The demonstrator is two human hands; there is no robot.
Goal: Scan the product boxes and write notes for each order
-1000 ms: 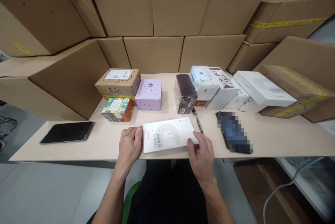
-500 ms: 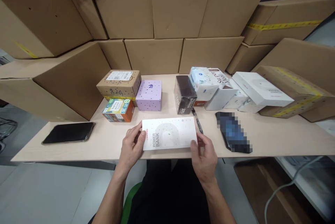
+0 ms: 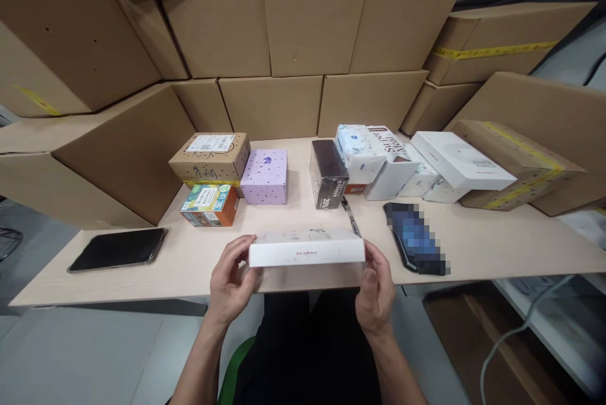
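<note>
Between my two hands is a flat white power bank box (image 3: 307,252), tilted so that a long narrow side with small red print faces me. My left hand (image 3: 233,275) grips its left end, thumb low and fingers behind. My right hand (image 3: 376,288) holds the right end, fingers along the edge and thumb raised near the corner. Just beyond the box lies a black pen (image 3: 351,216), close to a dark brown box (image 3: 328,175). The purple spotted box (image 3: 264,176) and a small orange and green box (image 3: 209,205) stand farther off to the left.
A black phone (image 3: 117,249) lies at the table's left, and a dark device with a blurred screen (image 3: 415,238) at the right. White boxes (image 3: 464,161) are piled at the back right. Stacked cardboard cartons (image 3: 269,105) wall in the table (image 3: 511,241). A labelled brown box (image 3: 211,158) stands back left.
The power bank box has turned in my hands: its printed top faced me before, and now a narrow side does. My right thumb has come off the top face. The view has shifted slightly.
</note>
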